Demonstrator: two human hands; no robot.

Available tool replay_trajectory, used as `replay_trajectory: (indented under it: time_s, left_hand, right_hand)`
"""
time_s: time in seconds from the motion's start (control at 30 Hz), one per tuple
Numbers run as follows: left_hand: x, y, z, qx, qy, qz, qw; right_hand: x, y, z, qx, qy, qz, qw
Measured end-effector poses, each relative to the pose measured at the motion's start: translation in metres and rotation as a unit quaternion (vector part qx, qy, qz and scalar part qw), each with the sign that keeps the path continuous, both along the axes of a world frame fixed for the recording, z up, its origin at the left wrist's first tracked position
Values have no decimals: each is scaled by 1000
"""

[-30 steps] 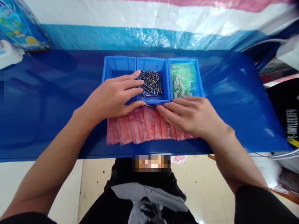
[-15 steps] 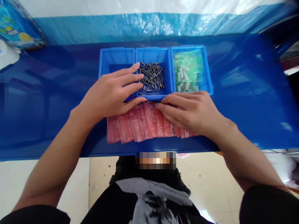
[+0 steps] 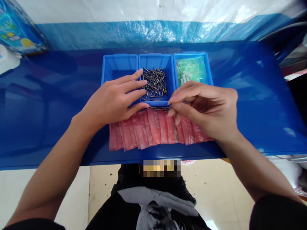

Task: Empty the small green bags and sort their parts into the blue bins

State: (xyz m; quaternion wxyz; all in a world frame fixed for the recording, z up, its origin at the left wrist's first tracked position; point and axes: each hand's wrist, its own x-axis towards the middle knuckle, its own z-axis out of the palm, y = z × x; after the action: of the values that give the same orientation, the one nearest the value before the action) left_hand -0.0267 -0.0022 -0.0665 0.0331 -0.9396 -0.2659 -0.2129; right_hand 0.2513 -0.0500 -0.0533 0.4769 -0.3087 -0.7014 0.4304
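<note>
My left hand (image 3: 117, 97) lies over the front of the left and middle bins, fingers spread and holding nothing. Its fingertips reach the middle blue bin (image 3: 155, 59), which holds many dark and brassy blind rivets (image 3: 155, 81). At that bin's front right corner, my right hand (image 3: 203, 107) is closed in a pinch, thumb against forefinger. A small dark end, which looks like a rivet, shows between the fingertips. More rivets (image 3: 159, 108) lie along the front of the bin. Below both hands, pink zip bags (image 3: 153, 129) overlap in a row.
The left blue bin (image 3: 120, 59) stands beside the middle one. In the right blue bin (image 3: 209, 72) lies a green-tinted bag (image 3: 192, 65) with white pieces. A blue printed packet (image 3: 19, 30) and a white object (image 3: 8, 60) are at the far left of the blue table (image 3: 52, 80).
My right hand has lifted and turned from lying palm-down on the bin's front edge to a pinch with a small dark piece. My left hand stays in place on the bins.
</note>
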Motion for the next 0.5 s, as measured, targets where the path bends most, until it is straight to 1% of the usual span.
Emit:
replay_trajectory:
  time_s: [0.07, 0.13, 0.17, 0.2, 0.23, 0.27, 0.3, 0.33, 0.37, 0.4, 0.43, 0.5]
  left_hand:
    - [0, -1, 1, 0, 0, 1, 1000]
    - [0, -2, 1, 1, 3, 2, 1000]
    - [0, -2, 1, 4, 5, 4, 1000]
    - [0, -3, 2, 11, 5, 3, 1000]
    - [0, -2, 2, 20, 3, -2, 1000]
    - [0, -2, 2, 32, 0, -8, 999]
    - [1, -2, 2, 40, -2, -12, 999]
    - [1, -2, 2, 46, -2, -14, 999]
    - [1, -2, 2, 49, -2, -15, 999]
    - [2, -2, 2, 50, -1, -16, 999]
    - [2, -2, 2, 51, -1, -15, 999]
    - [2, -2, 3, 53, -2, -12, 998]
  right_hand:
    - [-2, -2, 1, 4, -16, -30, 999]
    - [-1, -4, 3, 29, -90, -54, 994]
    - [0, -4, 4, 61, -136, -63, 987]
    - [3, -4, 4, 114, -185, -72, 974]
    - [6, -3, 4, 188, -230, -78, 952]
    - [10, -2, 3, 277, -269, -79, 919]
    - [13, -1, 2, 362, -304, -74, 878]
    - [15, 0, 1, 427, -339, -67, 836]
    - [17, 1, 0, 465, -373, -55, 800]
    - [17, 1, -1, 478, -409, -43, 776]
    - [17, 2, -2, 471, -445, -30, 761]
    - [15, 2, -4, 434, -504, -1, 747]
